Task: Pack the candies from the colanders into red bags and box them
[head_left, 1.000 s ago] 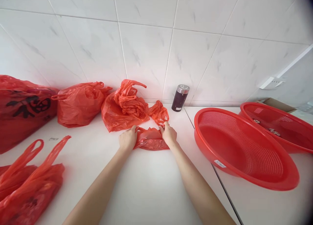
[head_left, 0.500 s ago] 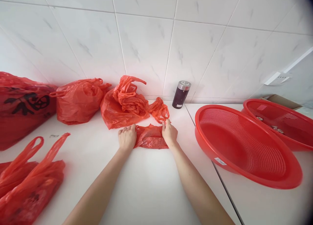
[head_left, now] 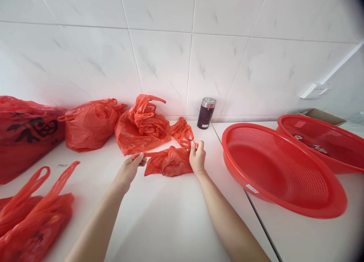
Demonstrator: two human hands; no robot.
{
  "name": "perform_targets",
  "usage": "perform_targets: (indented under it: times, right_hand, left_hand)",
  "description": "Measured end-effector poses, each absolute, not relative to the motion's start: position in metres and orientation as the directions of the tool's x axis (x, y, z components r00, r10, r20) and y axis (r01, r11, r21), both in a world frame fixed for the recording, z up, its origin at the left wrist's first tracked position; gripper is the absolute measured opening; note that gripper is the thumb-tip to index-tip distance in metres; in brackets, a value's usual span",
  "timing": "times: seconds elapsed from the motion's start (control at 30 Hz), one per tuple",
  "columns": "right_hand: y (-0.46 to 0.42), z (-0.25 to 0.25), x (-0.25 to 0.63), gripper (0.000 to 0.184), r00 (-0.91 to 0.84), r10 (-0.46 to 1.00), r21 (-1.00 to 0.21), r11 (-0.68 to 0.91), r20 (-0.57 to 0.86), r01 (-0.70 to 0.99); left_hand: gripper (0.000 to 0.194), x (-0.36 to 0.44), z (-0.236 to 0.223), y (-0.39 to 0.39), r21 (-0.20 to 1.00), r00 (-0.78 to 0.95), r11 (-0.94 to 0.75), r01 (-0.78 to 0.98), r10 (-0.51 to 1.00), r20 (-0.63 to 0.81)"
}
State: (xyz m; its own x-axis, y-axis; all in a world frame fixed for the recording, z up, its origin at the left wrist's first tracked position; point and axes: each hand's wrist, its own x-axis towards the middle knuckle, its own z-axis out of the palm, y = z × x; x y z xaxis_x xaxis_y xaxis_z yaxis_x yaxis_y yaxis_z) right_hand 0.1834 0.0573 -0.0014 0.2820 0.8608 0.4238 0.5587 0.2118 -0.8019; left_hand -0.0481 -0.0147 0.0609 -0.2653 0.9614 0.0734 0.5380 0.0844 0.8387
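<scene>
A small red plastic bag (head_left: 170, 162) lies on the white table between my hands, with something inside that I cannot make out. My left hand (head_left: 132, 168) is closed on one of its handles, pulled out taut to the left. At the bag's right end my right hand (head_left: 198, 156) pinches the other handle, and a bit of red plastic pokes out above the fingers. Just behind sits a crumpled red plastic bag (head_left: 142, 127), its loose end (head_left: 182, 132) trailing close to my right hand.
Other red bags stand left: one round (head_left: 89, 125), one with black print (head_left: 28, 140), one with upright handles (head_left: 36, 224). A dark flask (head_left: 205, 114) stands by the tiled wall. Two red strainer baskets (head_left: 256, 163) occupy the right, the farther basket (head_left: 335, 156) holding small items.
My left hand has moved left and drawn the bag's handle out into a stretched strip. The right hand has turned with its grip on the other side. The view has tilted slightly up.
</scene>
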Motion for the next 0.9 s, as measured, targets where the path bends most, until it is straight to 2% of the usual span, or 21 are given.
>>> perform_targets:
  times: [0.1,0.17,0.2,0.27,0.37,0.5,0.6,0.7,0.8,0.9]
  right_hand:
    - [0.047,0.004,0.173,0.028,0.263,0.851,-0.838,0.309,0.455,0.449]
    - [0.040,0.007,0.168,0.029,0.259,0.850,-0.856,0.344,0.459,0.386]
    - [0.037,0.009,0.166,0.030,0.265,0.849,-0.864,0.353,0.458,0.360]
    - [0.032,0.010,0.165,0.030,0.287,0.846,-0.877,0.359,0.450,0.319]
    - [0.033,0.010,0.167,0.028,0.307,0.855,-0.902,0.352,0.419,0.252]
    - [0.042,0.007,0.174,0.026,0.337,0.893,-0.954,0.292,0.299,0.074]
    - [0.049,0.003,0.182,0.020,0.379,0.898,-0.973,0.231,0.224,0.026]
    - [0.051,-0.002,0.185,0.016,0.376,0.906,-0.978,0.207,0.194,0.006]
    - [0.049,-0.004,0.182,0.015,0.360,0.916,-0.981,0.193,0.176,-0.012]
    - [0.047,0.006,0.178,0.017,0.361,0.920,-0.981,0.183,0.149,-0.061]
  left_hand:
    - [0.031,-0.037,0.079,-0.020,0.765,-0.293,-0.046,0.643,0.907,0.301]
    - [0.033,-0.019,0.082,-0.017,0.615,-0.112,-0.201,0.762,0.895,0.431]
    - [0.036,-0.009,0.082,-0.014,0.558,0.042,-0.253,0.791,0.931,0.363]
    - [0.030,0.006,0.081,-0.007,0.541,0.145,-0.257,0.801,0.960,0.241]
    - [0.017,0.005,0.090,-0.005,0.574,0.184,-0.198,0.794,0.979,0.083]
    - [0.022,-0.032,0.129,-0.032,0.637,0.183,-0.111,0.763,0.982,-0.048]
    - [0.031,-0.071,0.157,-0.068,0.702,0.151,0.012,0.712,0.974,-0.170]
    - [0.035,-0.109,0.169,-0.106,0.790,0.025,0.268,0.552,0.941,-0.337]
    - [0.035,-0.145,0.166,-0.142,0.732,-0.102,0.397,0.554,0.905,-0.414]
    - [0.036,-0.177,0.157,-0.172,0.603,-0.216,0.403,0.689,0.908,-0.359]
